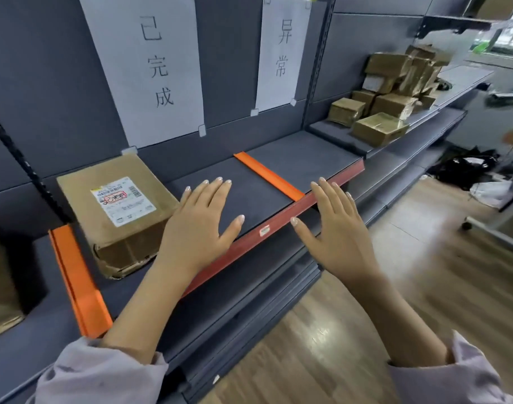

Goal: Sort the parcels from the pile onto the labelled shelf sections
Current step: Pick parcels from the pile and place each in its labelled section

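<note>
grey metal shelf (278, 158) runs along the wall, cut into sections by orange dividers (268, 176), each section under a paper label (159, 62); one parcel (118, 211) with a white sticker sits flat in the left section, just beside the left hand (200, 220); both hands are spread flat and hold nothing, the left over the shelf board, the right hand (334, 225) over the red front edge (278, 225); the pile (395, 83) of brown parcels lies well apart, up and to the right on the next bay; the right hand is the nearer; the front box (379, 128) of the pile lies with its long side along the shelf, so the next reach is likely rightward, led by the right arm.
</note>
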Tool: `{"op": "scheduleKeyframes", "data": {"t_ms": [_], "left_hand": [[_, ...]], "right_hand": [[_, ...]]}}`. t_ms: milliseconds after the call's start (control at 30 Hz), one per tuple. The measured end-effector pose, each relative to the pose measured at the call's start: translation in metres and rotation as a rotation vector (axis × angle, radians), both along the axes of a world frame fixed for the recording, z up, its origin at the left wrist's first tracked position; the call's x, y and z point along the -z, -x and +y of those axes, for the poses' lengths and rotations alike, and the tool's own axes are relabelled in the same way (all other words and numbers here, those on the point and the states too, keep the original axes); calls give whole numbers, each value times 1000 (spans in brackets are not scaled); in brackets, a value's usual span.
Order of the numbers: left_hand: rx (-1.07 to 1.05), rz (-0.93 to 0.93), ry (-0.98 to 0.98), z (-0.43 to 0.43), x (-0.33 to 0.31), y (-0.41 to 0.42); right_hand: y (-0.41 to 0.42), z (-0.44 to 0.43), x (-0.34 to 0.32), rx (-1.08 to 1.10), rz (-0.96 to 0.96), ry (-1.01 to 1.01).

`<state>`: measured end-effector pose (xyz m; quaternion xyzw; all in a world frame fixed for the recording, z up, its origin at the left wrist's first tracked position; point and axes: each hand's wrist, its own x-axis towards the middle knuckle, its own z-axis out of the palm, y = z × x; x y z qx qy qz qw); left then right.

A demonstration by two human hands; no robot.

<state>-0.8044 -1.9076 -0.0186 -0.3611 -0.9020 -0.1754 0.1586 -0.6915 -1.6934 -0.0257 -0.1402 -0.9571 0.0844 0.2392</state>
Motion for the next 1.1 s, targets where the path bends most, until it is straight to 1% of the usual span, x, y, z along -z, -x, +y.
{"op": "scheduleKeyframes", "data": {"t_ms": [167,300,533,667,933,1100], "left_hand": [[-24,-23,-1,72,-7,-17],[-29,-29,5,113,-12,-26],[42,47,-1,169,-18,-27],[76,64,-3,207,-18,-16],[103,62,1,293,-3,26],[97,18,-11,358,-3,63]], "right_hand": [[-17,73,-8,4,23,-42],[-31,113,-13,1,39,-54],[-46,163,-9,15,207,-22],[-47,196,-5,50,215,-31],[-18,280,9,89,234,-39],[21,345,10,75,205,-102]]}}
